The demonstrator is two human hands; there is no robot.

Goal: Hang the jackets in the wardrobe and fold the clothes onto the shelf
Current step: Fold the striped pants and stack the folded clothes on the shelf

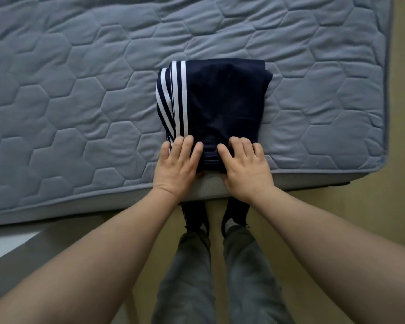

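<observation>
Left hand (pixel 177 166) and right hand (pixel 244 168), fingers spread flat, pressing folded navy striped garment (pixel 216 101) on mattress (pixel 68 101).

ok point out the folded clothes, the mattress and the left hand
folded clothes (pixel 220 101): head view, middle of the dark top layer
mattress (pixel 68 90): head view, bare quilted top
left hand (pixel 177 168): head view, back of the hand

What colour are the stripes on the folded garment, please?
White, on the navy folded garment, clearest in the head view.
</observation>
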